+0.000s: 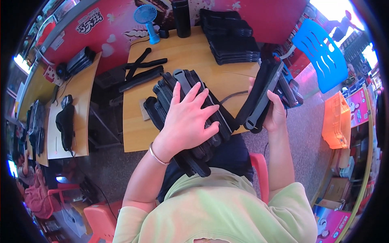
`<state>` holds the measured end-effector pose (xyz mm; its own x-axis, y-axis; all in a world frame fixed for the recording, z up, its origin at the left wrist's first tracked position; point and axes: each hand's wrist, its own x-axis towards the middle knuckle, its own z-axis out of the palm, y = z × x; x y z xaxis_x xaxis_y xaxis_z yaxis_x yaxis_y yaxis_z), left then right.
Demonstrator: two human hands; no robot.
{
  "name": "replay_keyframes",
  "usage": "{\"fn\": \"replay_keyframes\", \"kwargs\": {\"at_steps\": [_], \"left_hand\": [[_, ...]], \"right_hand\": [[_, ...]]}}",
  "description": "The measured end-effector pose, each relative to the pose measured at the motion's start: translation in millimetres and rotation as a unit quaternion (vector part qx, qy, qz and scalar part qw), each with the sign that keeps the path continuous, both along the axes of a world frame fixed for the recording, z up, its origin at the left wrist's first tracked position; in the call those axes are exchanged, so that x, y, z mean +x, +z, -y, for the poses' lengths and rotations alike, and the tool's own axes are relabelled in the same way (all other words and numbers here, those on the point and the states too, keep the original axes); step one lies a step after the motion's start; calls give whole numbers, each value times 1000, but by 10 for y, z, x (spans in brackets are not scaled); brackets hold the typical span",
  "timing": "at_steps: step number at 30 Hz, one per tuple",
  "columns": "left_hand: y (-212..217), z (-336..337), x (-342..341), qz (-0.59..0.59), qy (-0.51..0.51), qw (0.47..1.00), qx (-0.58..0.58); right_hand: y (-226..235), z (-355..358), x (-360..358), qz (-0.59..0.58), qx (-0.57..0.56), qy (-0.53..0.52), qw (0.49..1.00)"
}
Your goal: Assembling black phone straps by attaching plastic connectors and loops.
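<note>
My left hand (186, 123) lies with its fingers spread on a pile of long black padded strips (156, 107). A grey band with a slotted end (178, 75) shows on top of that pile. The pile sits at the near edge of the wooden table (135, 135) and hangs over it toward my lap. On the right, my right hand (276, 111) grips a black padded strip with a grey band (264, 95), tilted and raised beside the table. Some of its fingers are hidden behind the strip. A dark cord (233, 95) runs between the pile and the held strip.
Folded black stacks (235, 50), a black bottle (181, 20) and a blue fan (146, 20) stand at the back. Loose black strips (142, 69) lie at the table's far left. A blue chair (322, 54) and an orange crate (337, 121) are on the right.
</note>
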<state>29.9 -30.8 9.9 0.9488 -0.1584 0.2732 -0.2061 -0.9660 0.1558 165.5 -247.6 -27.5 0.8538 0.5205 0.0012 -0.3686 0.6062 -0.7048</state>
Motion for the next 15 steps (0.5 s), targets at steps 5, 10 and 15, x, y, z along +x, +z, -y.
{"fn": "replay_keyframes", "kwargs": {"at_steps": [5, 10, 15], "left_hand": [[-22, -26, -30, 8, 15, 1000, -11], [-23, -10, -21, 17, 1, 999, -28], [-56, -42, -57, 21, 15, 999, -39]], "right_hand": [[-102, -22, 50, -16, 0, 24, 1000], [-93, 15, 33, -12, -7, 23, 1000], [-77, -64, 2, -7, -22, 18, 1000]]}}
